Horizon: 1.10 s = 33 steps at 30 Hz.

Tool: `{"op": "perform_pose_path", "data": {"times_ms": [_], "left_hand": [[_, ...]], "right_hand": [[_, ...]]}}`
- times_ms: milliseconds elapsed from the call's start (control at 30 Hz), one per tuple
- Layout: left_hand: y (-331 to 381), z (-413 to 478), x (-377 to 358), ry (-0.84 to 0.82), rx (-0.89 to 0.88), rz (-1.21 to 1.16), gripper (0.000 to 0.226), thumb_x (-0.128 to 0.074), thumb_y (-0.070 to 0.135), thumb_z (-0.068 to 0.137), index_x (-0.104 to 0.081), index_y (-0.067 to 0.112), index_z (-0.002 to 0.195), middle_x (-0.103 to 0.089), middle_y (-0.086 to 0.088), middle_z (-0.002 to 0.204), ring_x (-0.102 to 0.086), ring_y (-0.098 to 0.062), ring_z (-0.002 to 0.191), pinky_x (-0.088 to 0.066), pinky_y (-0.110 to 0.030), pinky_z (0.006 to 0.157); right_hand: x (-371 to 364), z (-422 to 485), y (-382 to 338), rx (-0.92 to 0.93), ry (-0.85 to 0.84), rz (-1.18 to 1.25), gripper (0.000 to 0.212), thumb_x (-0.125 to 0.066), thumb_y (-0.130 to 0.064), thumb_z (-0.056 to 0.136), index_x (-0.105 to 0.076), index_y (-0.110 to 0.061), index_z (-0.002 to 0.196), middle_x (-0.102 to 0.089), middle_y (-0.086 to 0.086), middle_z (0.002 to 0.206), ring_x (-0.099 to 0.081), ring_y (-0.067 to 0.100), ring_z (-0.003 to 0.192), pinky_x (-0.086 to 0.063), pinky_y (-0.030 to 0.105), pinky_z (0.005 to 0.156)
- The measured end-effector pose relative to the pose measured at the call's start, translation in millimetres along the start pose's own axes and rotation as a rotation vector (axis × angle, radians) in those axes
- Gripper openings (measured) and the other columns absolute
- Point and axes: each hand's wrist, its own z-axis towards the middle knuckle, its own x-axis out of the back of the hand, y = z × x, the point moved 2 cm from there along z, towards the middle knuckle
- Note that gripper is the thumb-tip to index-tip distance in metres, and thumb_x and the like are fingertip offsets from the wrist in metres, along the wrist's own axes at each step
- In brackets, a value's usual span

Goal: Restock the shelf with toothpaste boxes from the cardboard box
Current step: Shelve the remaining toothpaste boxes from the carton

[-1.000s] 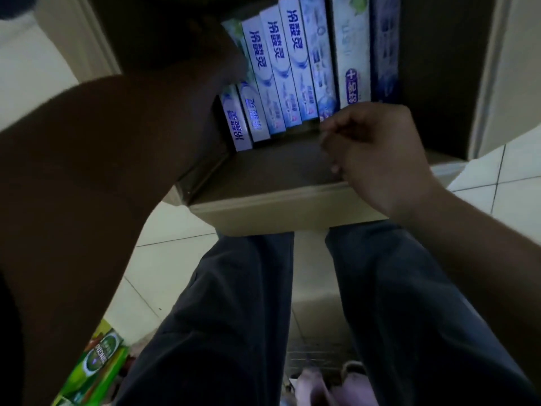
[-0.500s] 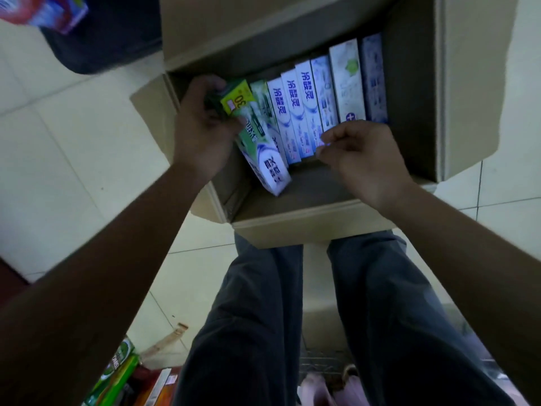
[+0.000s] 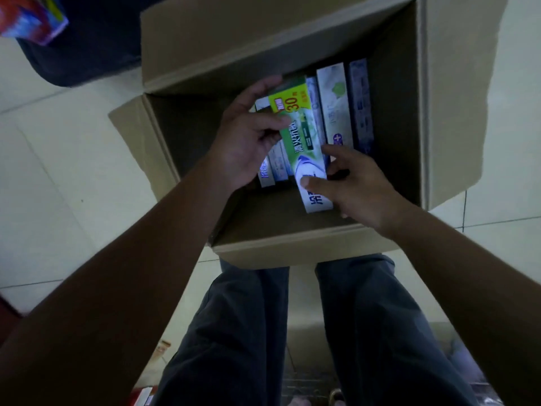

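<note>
An open cardboard box (image 3: 292,253) stands on the tiled floor in front of my legs. Several toothpaste boxes (image 3: 335,106) stand side by side along its far inside wall. A green and white toothpaste box (image 3: 304,133) with a yellow "30" label lies tilted above that row. My left hand (image 3: 248,145) grips its upper end, fingers curled round it. Its lower end is pinched by my right hand (image 3: 354,183), thumb on the white face.
The box flaps stand open at the far side and at the right (image 3: 456,98). A dark bag (image 3: 87,48) with a colourful pack (image 3: 32,19) lies at the top left. Small packages (image 3: 143,397) lie on the floor by my left leg.
The green and white toothpaste box has come up out of the row's left end and moved right. My right hand has moved from the row's front edge onto its lower end.
</note>
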Motion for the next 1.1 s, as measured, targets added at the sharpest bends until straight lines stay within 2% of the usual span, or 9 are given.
{"op": "perform_pose_path", "data": {"times_ms": [100, 233, 300, 367, 467, 633, 733, 900, 1100], "left_hand": [[-14, 14, 1, -0.060, 0.046, -0.116, 0.059, -0.053, -0.020, 0.084, -0.062, 0.022, 0.125, -0.070, -0.006, 0.109, -0.063, -0.022, 0.099, -0.049, -0.034, 0.092], [-22, 27, 9, -0.192, 0.085, -0.228, 0.055, -0.062, -0.009, 0.079, -0.062, 0.021, 0.124, -0.074, -0.006, 0.104, -0.067, -0.021, 0.098, -0.053, -0.035, 0.092], [-27, 38, 19, -0.011, 0.104, -0.146, 0.036, -0.066, 0.009, 0.078, -0.067, 0.020, 0.112, -0.072, -0.002, 0.098, -0.065, -0.020, 0.094, -0.053, -0.033, 0.085], [-43, 50, 35, 0.348, 0.117, 0.227, 0.030, -0.070, 0.024, 0.075, -0.071, 0.018, 0.104, -0.069, 0.004, 0.096, -0.065, -0.019, 0.092, -0.050, -0.027, 0.071], [-82, 66, 57, 0.614, 0.162, 0.684, 0.051, -0.081, 0.018, 0.079, -0.067, 0.015, 0.128, -0.071, -0.002, 0.116, -0.068, -0.023, 0.106, -0.058, -0.032, 0.073], [-145, 92, 72, 0.562, 0.296, 0.707, 0.082, -0.093, 0.031, 0.071, -0.055, 0.008, 0.139, -0.064, -0.011, 0.135, -0.066, -0.021, 0.113, -0.055, -0.026, 0.080], [-158, 101, 80, 0.567, 0.204, 0.741, 0.072, -0.093, 0.025, 0.071, -0.060, 0.010, 0.133, -0.067, -0.010, 0.131, -0.064, -0.016, 0.104, -0.047, -0.016, 0.073], [-138, 76, 96, 0.572, 0.168, 0.812, 0.052, -0.080, 0.013, 0.083, -0.065, 0.008, 0.132, -0.068, -0.012, 0.130, -0.066, -0.028, 0.116, -0.055, -0.032, 0.093], [-50, -57, 72, 0.483, 0.105, 0.574, 0.019, -0.077, 0.019, 0.081, -0.078, 0.013, 0.100, -0.077, -0.009, 0.092, -0.072, -0.016, 0.074, -0.060, -0.030, 0.064]], "right_hand": [[6, 13, 10, 0.014, 0.042, 0.029, 0.050, -0.087, -0.031, 0.079, -0.052, -0.026, 0.115, -0.060, 0.004, 0.110, -0.058, 0.016, 0.063, -0.041, 0.023, 0.036], [9, 29, 14, 0.049, -0.008, -0.052, 0.035, -0.083, -0.029, 0.084, -0.066, -0.019, 0.113, -0.070, 0.000, 0.093, -0.058, 0.000, 0.055, -0.042, 0.020, 0.042], [9, 35, 11, 0.054, 0.012, -0.032, 0.017, -0.081, -0.025, 0.086, -0.073, -0.015, 0.096, -0.072, 0.001, 0.079, -0.056, -0.003, 0.050, -0.041, 0.016, 0.044], [9, 34, 9, 0.001, 0.074, 0.061, 0.018, -0.081, -0.021, 0.086, -0.070, -0.006, 0.089, -0.066, -0.004, 0.063, -0.053, -0.003, 0.041, -0.037, 0.014, 0.037], [10, 26, 5, -0.068, 0.096, 0.221, 0.013, -0.078, -0.013, 0.088, -0.068, -0.004, 0.088, -0.063, -0.008, 0.050, -0.052, -0.002, 0.036, -0.035, 0.013, 0.034], [13, 19, 3, -0.114, 0.085, 0.288, 0.016, -0.076, -0.018, 0.089, -0.065, -0.011, 0.080, -0.063, 0.001, 0.055, -0.045, 0.007, 0.037, -0.030, 0.018, 0.036], [12, 20, 7, -0.123, 0.082, 0.293, 0.023, -0.077, -0.024, 0.088, -0.062, -0.009, 0.080, -0.060, 0.015, 0.065, -0.040, 0.014, 0.040, -0.028, 0.022, 0.039], [8, 8, 7, -0.122, 0.097, 0.296, 0.023, -0.078, -0.026, 0.086, -0.063, -0.011, 0.079, -0.062, 0.012, 0.065, -0.043, 0.013, 0.041, -0.031, 0.022, 0.041], [3, -60, -37, -0.109, 0.076, 0.341, 0.030, -0.079, -0.021, 0.085, -0.066, 0.006, 0.089, -0.069, 0.021, 0.071, -0.051, 0.014, 0.040, -0.044, 0.024, 0.043]]}}
